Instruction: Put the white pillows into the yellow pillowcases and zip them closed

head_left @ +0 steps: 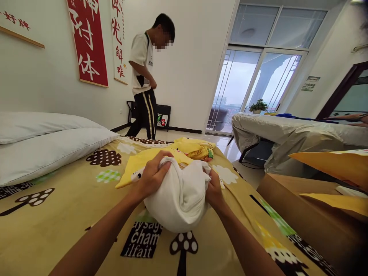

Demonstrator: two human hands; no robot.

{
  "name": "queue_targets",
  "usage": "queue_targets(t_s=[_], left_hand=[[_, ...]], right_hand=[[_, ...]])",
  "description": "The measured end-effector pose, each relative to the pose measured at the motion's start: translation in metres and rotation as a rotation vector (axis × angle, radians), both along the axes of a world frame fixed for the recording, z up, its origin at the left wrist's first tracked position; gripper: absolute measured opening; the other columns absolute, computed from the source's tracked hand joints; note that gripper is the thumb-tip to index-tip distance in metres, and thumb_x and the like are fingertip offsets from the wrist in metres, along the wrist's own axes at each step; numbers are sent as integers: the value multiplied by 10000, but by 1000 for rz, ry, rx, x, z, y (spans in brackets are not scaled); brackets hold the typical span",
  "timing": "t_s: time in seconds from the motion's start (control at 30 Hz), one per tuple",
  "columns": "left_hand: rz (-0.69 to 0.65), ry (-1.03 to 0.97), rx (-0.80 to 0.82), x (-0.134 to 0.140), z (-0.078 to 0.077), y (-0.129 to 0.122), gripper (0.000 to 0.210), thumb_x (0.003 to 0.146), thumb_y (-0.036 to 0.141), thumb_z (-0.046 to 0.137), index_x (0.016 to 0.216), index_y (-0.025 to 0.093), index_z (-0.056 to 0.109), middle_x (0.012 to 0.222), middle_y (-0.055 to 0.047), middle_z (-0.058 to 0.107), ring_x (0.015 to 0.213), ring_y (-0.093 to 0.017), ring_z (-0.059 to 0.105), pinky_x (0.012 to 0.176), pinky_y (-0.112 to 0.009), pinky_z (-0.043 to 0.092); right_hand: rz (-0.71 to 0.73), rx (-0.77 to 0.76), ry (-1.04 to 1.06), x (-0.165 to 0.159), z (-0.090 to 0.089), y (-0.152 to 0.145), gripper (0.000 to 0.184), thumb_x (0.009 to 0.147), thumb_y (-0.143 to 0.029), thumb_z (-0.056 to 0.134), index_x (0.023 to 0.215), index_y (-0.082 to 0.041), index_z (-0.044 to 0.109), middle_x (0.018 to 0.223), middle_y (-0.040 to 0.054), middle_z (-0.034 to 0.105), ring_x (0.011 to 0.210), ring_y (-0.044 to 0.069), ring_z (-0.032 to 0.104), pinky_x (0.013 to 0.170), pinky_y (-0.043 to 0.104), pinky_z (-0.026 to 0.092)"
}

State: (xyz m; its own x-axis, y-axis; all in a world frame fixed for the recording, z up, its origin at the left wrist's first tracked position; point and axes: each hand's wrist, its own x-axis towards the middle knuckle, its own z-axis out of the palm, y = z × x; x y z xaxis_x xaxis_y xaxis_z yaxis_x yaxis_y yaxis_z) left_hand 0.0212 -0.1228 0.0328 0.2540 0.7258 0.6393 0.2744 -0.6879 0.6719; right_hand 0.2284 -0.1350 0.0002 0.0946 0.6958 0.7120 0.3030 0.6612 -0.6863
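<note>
A bunched white cloth is held up in front of me, its upper edge gathered into folds. My left hand grips it at the upper left, with the thumb over the edge. On the opposite side my right hand is closed on the same cloth, its fingers partly hidden. Just behind lies a yellow pillowcase-like fabric with a cartoon eye, partly covered by the cloth. More crumpled yellow fabric rests beyond it. All this is over a tan patterned bedspread.
White pillows lie on the left. An open cardboard box with yellow packets stands at the right. Behind it is a table covered in plastic. A person stands beyond the bed; another person's hand shows at the far right.
</note>
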Motion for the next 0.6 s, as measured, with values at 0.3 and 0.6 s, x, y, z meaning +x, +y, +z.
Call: queue_targets(t_s=[0.3, 0.6], left_hand=[[-165, 329, -111, 18, -16, 20, 461, 834, 606, 484, 909, 182, 652, 834, -32, 667, 761, -197, 563, 719, -302, 403], [-167, 278, -261, -1, -34, 28, 429, 896, 482, 462, 611, 172, 548, 585, 25, 504, 599, -117, 435, 584, -229, 352]], right_hand=[[204, -319, 21, -31, -15, 26, 375, 814, -526, 578, 660, -200, 474, 633, -36, 469, 615, 121, 412, 548, 233, 361], [115, -316, -131, -17, -16, 12, 407, 938, -534, 368, 1137, -233, 556, 757, 15, 635, 643, 148, 588, 538, 232, 465]])
